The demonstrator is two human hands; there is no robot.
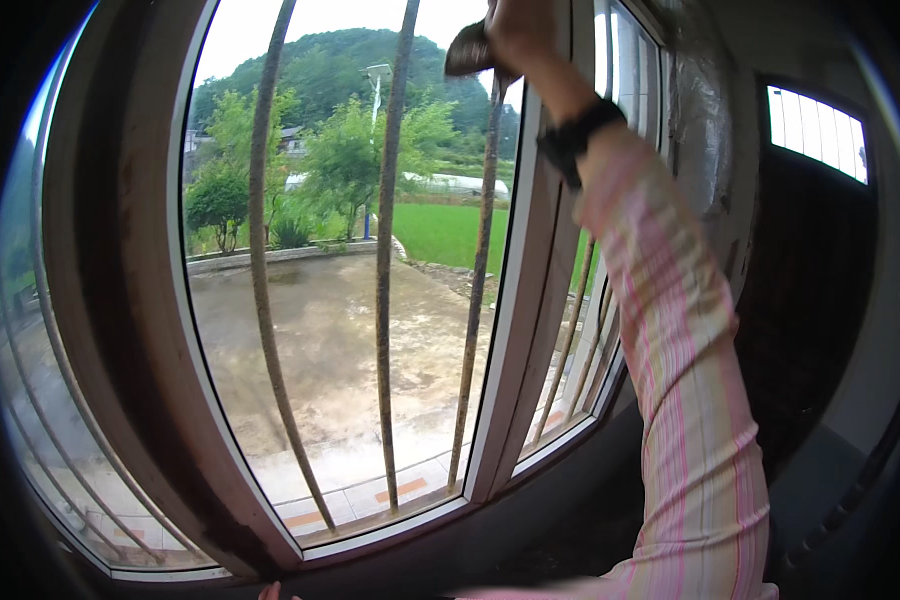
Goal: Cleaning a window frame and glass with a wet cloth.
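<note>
High on the window, my right hand (523,36) grips a dark brown cloth (468,52) at the upper right part of the glass pane (330,315). The hand is slightly blurred, and its top is cut off by the picture's edge. A black wristwatch (581,139) and a pink-striped sleeve (682,360) are on that arm. Only a few fingertips of my left hand (270,592) show at the bottom edge, near the lower window frame (390,526). The rest of that hand is out of view.
Rusty metal bars (387,300) stand upright behind the glass. A wide frame post (131,300) divides the panes on the left. On the right are a dark door (802,285) with a small barred window above it. Outside lie a concrete yard (330,345), grass and trees.
</note>
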